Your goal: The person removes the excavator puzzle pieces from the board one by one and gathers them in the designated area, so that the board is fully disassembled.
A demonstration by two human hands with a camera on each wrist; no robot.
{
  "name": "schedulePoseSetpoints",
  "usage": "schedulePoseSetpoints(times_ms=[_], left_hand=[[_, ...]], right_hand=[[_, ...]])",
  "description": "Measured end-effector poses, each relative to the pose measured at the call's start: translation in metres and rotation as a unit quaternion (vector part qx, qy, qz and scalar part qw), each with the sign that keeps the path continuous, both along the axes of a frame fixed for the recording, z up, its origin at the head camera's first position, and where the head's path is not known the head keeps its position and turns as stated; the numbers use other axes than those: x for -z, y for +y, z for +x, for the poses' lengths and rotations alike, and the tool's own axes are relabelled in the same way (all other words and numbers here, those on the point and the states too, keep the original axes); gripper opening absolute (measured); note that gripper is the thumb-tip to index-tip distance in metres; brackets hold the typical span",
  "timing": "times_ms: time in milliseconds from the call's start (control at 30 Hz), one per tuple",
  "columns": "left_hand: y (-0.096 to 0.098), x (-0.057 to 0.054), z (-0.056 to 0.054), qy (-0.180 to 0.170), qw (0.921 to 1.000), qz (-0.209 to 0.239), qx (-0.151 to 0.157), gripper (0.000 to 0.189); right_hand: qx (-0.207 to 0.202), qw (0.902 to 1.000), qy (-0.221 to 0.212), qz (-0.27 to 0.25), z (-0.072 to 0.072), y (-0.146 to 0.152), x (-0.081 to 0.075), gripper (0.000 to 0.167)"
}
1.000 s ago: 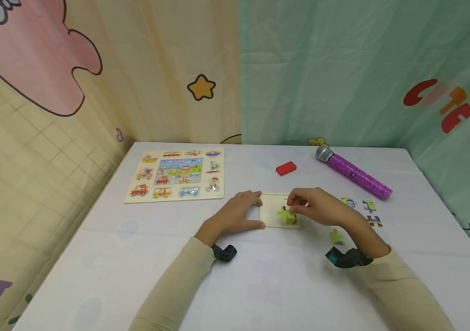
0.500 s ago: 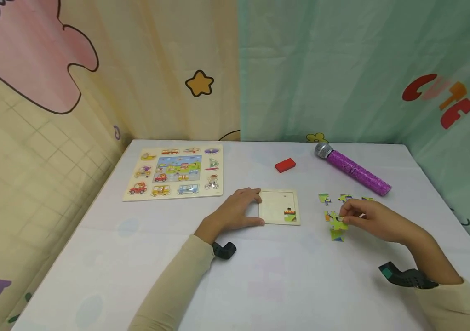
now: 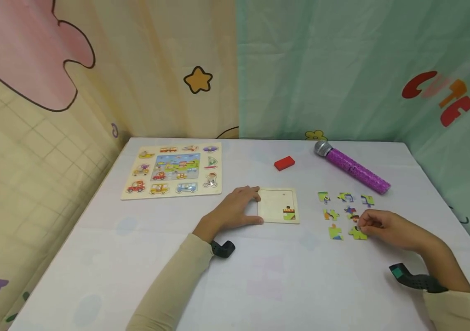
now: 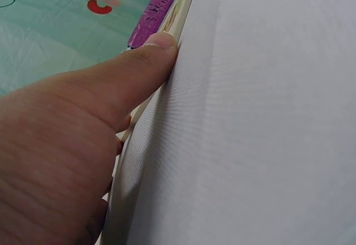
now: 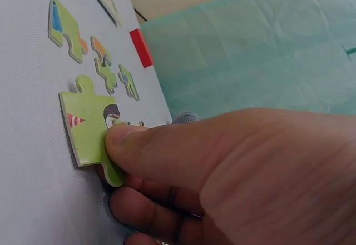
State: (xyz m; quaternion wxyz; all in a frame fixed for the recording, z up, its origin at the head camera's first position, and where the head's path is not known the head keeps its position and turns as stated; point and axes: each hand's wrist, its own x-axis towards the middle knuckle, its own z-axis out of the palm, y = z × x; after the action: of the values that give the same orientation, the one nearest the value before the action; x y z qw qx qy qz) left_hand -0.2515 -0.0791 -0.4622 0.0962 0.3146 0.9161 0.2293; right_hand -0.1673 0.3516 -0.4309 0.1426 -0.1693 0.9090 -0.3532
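Observation:
My left hand holds the left side of a small wooden puzzle board, fingers at the far corner and thumb at the near one. In the left wrist view the thumb lies against the board's edge. One printed piece sits in the board's near right corner. To the right, my right hand pinches a green jigsaw piece between thumb and fingers, low over the table. Several other jigsaw pieces lie in loose rows beside it, some partly behind the fingers in the right wrist view.
A wooden vehicle puzzle lies at the back left. Behind the board is a red block. A purple glittery microphone lies at the back right, beyond the loose pieces. Printed curtains surround the white table.
My right hand has carried the green jigsaw piece from over the board rightward to the near right of the loose pieces. The left hand stays at the board.

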Motion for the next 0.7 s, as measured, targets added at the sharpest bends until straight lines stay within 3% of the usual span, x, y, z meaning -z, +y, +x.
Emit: schedulePoseSetpoints(times_ms=[300, 700], left_hand=[[0.000, 0.000, 0.000, -0.003, 1.0000, 0.000, 0.000, 0.059], [0.001, -0.002, 0.001, -0.005, 1.0000, -0.001, -0.002, 0.060]], right_hand=[[0.025, 0.9975, 0.034, 0.056, 0.003, -0.011, -0.002, 0.009], [0.025, 0.9958, 0.056, 0.068, 0.003, -0.012, 0.000, 0.020]])
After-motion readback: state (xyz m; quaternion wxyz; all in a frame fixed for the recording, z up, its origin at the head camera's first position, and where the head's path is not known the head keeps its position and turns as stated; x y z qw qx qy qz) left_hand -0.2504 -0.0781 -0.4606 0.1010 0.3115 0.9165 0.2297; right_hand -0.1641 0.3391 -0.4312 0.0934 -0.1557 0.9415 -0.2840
